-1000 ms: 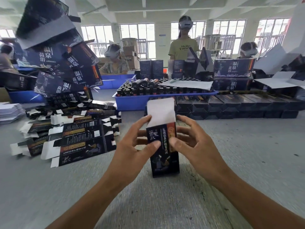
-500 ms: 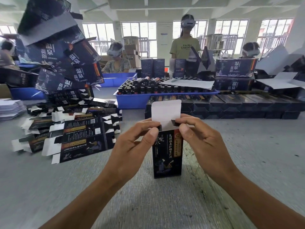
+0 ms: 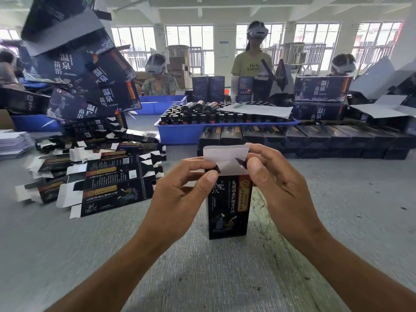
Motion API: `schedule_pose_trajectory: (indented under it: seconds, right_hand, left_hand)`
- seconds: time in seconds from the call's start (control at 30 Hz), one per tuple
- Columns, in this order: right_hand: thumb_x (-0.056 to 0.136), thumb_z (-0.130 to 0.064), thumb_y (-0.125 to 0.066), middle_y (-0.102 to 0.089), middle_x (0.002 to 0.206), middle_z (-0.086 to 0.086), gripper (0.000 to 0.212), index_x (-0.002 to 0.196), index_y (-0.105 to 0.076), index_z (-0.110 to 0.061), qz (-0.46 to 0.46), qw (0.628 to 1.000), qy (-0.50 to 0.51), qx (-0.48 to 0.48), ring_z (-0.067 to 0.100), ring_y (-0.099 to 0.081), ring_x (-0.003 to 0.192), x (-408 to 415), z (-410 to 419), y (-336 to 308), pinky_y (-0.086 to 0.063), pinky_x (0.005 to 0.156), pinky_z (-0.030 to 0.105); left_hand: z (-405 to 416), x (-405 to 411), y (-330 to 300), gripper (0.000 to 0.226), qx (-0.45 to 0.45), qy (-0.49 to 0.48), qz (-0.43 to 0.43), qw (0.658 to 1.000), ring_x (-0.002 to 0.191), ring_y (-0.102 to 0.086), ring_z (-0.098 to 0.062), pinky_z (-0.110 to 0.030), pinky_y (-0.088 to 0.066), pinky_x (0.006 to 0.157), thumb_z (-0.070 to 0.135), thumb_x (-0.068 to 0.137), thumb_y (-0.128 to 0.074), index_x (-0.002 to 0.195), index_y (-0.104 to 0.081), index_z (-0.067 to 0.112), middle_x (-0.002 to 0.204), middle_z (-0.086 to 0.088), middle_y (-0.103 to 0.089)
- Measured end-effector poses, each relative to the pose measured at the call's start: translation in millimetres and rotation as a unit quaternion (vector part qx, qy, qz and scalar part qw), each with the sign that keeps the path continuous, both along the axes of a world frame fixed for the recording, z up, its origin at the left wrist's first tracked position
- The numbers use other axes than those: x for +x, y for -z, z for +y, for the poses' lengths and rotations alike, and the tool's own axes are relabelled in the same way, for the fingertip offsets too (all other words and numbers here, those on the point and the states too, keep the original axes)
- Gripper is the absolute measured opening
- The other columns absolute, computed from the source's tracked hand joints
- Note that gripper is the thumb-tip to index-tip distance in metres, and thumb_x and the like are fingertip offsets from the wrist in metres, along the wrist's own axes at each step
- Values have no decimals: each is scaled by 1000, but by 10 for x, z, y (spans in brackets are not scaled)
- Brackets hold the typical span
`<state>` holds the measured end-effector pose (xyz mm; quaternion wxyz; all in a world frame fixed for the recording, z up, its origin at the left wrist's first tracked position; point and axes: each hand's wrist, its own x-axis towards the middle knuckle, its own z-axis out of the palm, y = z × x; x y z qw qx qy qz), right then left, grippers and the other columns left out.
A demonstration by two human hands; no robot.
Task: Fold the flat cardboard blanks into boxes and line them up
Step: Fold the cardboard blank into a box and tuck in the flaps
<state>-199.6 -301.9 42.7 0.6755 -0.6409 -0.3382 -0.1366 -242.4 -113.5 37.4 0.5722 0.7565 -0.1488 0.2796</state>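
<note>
Grey and scuffed, the counter point(image 3: 337, 210) runs back to bright windows where people in headsets work. From the head view, a dark box point(image 3: 227, 210) stands upright near the counter's front edge, its white top flap point(image 3: 225, 157) raised. The left hand point(image 3: 180, 194) pinches the flap's left corner tab with thumb and curled fingers; the right hand point(image 3: 276, 188) pinches the right corner the same way. Flat blanks point(image 3: 101, 176) lie fanned in a heap well to the left. Behind the box a row of finished boxes point(image 3: 304, 140) lines up, just beside a blue tray point(image 3: 180, 134) of small bottles.
</note>
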Motion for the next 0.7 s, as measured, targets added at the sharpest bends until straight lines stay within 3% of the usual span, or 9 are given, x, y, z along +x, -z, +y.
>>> schedule_pose_trajectory:
  seconds: [0.13, 0.33, 0.43, 0.53, 0.6, 0.7]
  right_hand:
    - [97, -35, -55, -73, 98, -17, 20, 106, -67, -22, -15, 999, 26, -12, -1, -70, 91, -32, 15, -24, -51, 72, 9]
    - [98, -12, -59, -74, 97, -16, 15, 109, -69, -18, 11, 1000, 23, -8, 2, -71, 91, 7, 2, 0, -52, 73, 12]
    - [98, -12, -59, -75, 97, -15, 18, 112, -70, -19, 14, 999, 28, -17, 4, -71, 92, 4, -4, 5, -53, 74, 12]
    - [98, -13, -61, -75, 98, -10, 19, 111, -71, -20, 14, 999, 33, -22, 7, -72, 93, 12, -12, 14, -54, 76, 16]
    - [98, -13, -60, -75, 100, -10, 19, 112, -71, -20, 12, 999, 33, -22, 8, -72, 95, 16, -14, 18, -55, 78, 17]
    - [98, -13, -60, -74, 107, -13, 19, 111, -72, -22, -2, 999, 44, -30, 7, -70, 101, 32, -19, 35, -55, 81, 17]
  left_hand:
    - [-4, -14, -2, 20, 3, 10, -6, 1000, 109, -68, -12, -20, -56, 81, 35, 92, -62, 110, -69, 30, 112, 12, -72]
    - [-12, -4, 0, 16, -37, 0, -5, 999, 100, -71, -14, -28, -59, 76, 43, 83, -68, 97, -62, 39, 107, 8, -75]
    - [13, 5, 15, 25, -33, -2, 2, 999, 105, -71, -14, -38, -61, 82, 47, 86, -70, 106, -57, 40, 116, 10, -73]
    - [21, -5, 21, 36, -12, -5, -1, 1000, 111, -67, -9, -29, -60, 84, 47, 91, -67, 125, -54, 52, 124, 17, -68]
    - [8, -9, 33, 38, 22, -17, -23, 999, 114, -65, -7, -21, -57, 83, 42, 95, -61, 133, -57, 46, 125, 19, -65]
    - [-5, -9, 51, 33, 50, -35, -38, 997, 114, -64, -13, -19, -57, 80, 37, 97, -57, 129, -65, 33, 121, 16, -67]
